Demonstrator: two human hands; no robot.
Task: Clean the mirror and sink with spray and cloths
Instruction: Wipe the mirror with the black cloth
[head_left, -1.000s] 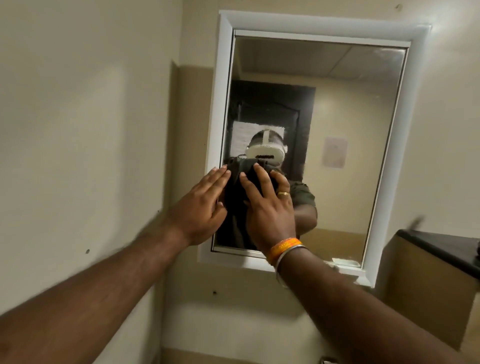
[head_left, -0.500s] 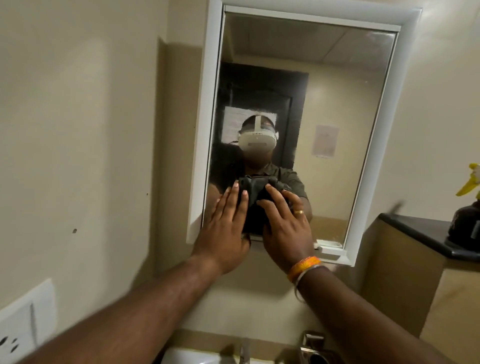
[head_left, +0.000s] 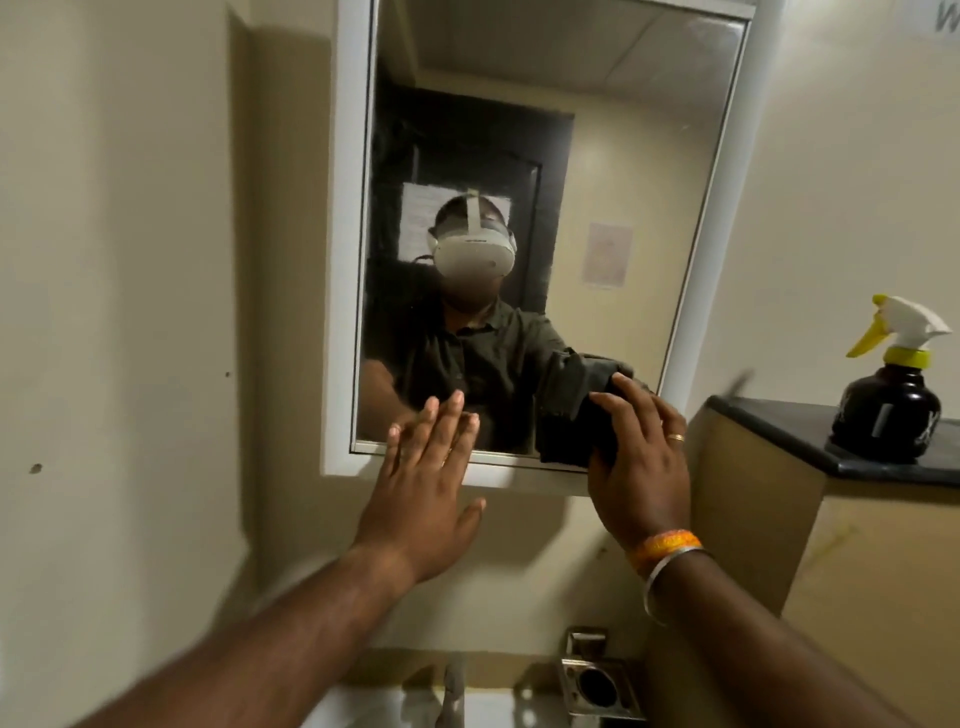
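The right hand (head_left: 636, 467) presses a dark cloth (head_left: 571, 410) against the mirror's (head_left: 597, 182) lower right corner. The left hand (head_left: 423, 483) lies flat, fingers straight, at the lower edge. A spray bottle (head_left: 891, 384) stands on the tabletop (head_left: 779, 421).

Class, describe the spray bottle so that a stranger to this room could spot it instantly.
Start at the white-framed wall mirror and look right to the black countertop ledge. On it stands a squat dark spray bottle, the only thing there, marked by its white trigger head and yellow nozzle.

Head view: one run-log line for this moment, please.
stage: wiping mirror, lower right | right hand: presses dark cloth on glass | left hand: flat, fingers over bottom frame | spray bottle: upright on dark ledge
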